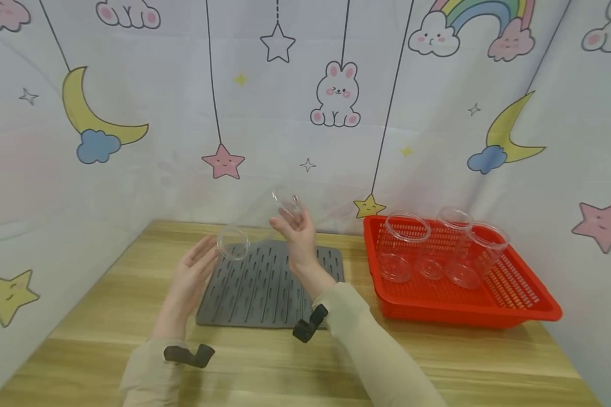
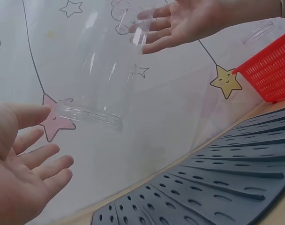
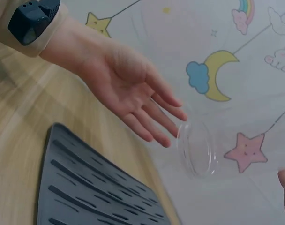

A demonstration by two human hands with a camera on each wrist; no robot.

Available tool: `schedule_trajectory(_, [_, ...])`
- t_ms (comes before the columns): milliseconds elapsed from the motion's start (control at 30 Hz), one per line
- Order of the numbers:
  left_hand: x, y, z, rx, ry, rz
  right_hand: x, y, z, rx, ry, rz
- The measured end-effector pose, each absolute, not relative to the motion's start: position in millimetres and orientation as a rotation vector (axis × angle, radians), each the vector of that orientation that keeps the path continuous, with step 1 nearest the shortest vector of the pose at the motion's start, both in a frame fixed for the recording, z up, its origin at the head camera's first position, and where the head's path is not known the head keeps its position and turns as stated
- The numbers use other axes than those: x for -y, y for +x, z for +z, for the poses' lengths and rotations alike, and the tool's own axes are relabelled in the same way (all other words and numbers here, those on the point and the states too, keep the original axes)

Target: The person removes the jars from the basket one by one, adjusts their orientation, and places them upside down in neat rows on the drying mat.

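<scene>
Left hand (image 1: 190,277): at gray mat (image 1: 265,297)'s left edge, fingers apart, nearest the clear cup (image 2: 102,70)'s rim.
Clear cup: tilted above mat, long axis rising rightward.
Right hand (image 1: 299,237): above mat, grips cup's upper end.
Red basket (image 1: 463,315): right of mat.

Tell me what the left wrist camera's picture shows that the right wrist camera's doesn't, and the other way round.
Only the left wrist view shows the red basket.

Only the right wrist view shows a dark device at the left cuff, a yellow moon with a blue cloud, and part of a rainbow.

Both show the gray mat, the clear container, a pink star, the left hand and at least part of the right hand.
</scene>
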State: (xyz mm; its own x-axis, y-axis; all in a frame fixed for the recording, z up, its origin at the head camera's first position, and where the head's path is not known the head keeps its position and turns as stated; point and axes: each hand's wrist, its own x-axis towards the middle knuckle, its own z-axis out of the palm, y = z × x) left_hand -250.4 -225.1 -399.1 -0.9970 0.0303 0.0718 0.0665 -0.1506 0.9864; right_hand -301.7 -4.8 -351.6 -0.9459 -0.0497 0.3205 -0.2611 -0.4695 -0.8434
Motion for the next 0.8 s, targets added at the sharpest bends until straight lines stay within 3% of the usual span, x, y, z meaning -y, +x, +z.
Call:
schedule_trajectory(367, [241, -256, -432, 2.086, 0.161, -2.35, 28, -311, -349, 1.906, 0.534, 2.321])
schedule_trajectory(800, [246, -260, -462, 2.239, 0.184, -2.217, 43, -324, -368, 2.126, 0.542, 2.144])
